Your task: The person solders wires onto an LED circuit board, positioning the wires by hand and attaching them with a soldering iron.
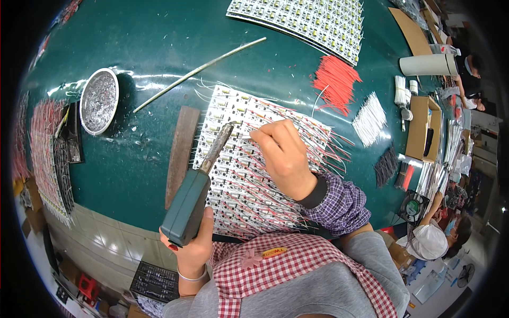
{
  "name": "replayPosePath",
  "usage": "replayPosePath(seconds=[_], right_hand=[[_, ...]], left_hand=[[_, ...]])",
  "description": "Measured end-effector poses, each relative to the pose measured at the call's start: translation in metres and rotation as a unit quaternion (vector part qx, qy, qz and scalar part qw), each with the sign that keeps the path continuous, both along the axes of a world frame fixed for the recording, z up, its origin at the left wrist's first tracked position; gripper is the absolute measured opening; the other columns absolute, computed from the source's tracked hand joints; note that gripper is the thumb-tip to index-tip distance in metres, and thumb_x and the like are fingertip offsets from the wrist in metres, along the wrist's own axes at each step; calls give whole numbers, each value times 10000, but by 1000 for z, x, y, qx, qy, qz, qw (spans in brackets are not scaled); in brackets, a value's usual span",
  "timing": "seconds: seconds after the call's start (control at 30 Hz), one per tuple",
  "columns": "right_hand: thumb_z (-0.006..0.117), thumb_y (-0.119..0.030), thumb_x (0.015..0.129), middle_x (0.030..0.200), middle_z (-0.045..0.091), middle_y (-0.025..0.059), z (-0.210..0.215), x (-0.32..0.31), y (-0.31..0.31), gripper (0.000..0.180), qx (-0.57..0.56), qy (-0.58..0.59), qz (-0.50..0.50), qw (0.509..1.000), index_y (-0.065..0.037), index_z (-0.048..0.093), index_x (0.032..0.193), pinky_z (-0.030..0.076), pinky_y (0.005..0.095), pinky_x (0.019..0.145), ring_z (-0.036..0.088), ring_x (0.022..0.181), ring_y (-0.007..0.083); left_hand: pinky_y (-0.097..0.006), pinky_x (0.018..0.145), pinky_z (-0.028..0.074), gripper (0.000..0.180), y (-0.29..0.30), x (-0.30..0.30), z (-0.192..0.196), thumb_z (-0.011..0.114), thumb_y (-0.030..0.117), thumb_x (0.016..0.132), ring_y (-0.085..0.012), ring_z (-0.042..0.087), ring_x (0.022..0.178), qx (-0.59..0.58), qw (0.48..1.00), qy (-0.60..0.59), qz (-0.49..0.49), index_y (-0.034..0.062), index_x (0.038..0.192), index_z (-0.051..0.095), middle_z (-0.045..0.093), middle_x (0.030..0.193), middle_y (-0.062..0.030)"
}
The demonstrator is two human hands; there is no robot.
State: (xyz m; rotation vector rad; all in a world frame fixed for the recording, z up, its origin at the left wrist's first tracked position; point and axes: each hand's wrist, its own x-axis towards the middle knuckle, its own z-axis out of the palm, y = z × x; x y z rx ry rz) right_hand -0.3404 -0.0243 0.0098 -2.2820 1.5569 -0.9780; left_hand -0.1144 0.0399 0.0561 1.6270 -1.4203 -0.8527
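Observation:
My left hand (pixel 195 248) is closed round the dark green handle of a soldering iron (pixel 186 204). Its grey metal tip slants up over a white panel of small circuit boards (pixel 216 108). Just right of the tip, my right hand (pixel 285 156) pinches a thin wire (pixel 247 136) against the panel, though the fingers hide most of it. Red and white wires stick out of many boards across the panel's lower and right parts. Along the panel's left edge lies a dark wooden bar (pixel 181 156).
A metal bowl (pixel 116 100) of silvery bits stands left, by a thin rod (pixel 199 72). More panels (pixel 302 24) lie at the far side, wired ones (pixel 46 153) at far left. Red (pixel 336 82), white (pixel 369 120) and black wires (pixel 385 166) lie right. People sit beyond.

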Motion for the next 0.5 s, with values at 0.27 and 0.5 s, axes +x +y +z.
replayPosePath(seconds=[0.27, 0.5], right_hand=[[616, 36, 731, 983, 565, 112, 1, 3, 3, 324, 27, -7, 18, 999, 6, 603, 1054, 494, 353, 748, 547, 892, 269], [615, 53, 718, 984, 560, 116, 0, 4, 8, 366, 39, -9, 21, 999, 7, 615, 1080, 501, 350, 749, 552, 904, 274]], left_hand=[[-269, 744, 528, 320, 8, 7, 7, 792, -16, 790, -135, 654, 824, 79, 996, 46, -25, -77, 1083, 680, 718, 987, -103], [-287, 609, 523, 223, 4, 2, 4, 765, -1, 744, -162, 662, 662, 41, 998, 43, -3, -80, 934, 678, 702, 823, -119]])
